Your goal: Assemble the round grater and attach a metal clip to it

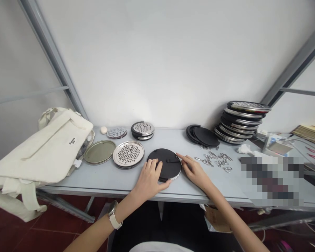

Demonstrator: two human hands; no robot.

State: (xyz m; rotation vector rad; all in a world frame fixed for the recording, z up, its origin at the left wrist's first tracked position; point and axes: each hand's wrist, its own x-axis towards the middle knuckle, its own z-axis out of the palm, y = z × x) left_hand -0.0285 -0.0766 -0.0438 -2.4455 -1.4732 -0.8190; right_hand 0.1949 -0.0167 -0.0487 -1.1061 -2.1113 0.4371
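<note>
A round black lid [166,163] with a silver rim lies on the grey shelf [107,180] in front of me. My left hand [150,176] rests flat on the lid's left side, fingers spread, thumb along its near edge. My right hand [193,169] is at the lid's right edge, its fingertips pinched on a small metal ring clip [179,159] where the lid's black tab ends. A watch sits on my left wrist.
Loose metal clips [216,159] lie to the right. Perforated metal discs [128,154], a plain tin lid [99,152], two small stacks [143,130] and a white bag [44,148] are to the left. Black lids [202,135] and a tall stack [241,122] stand at the back right.
</note>
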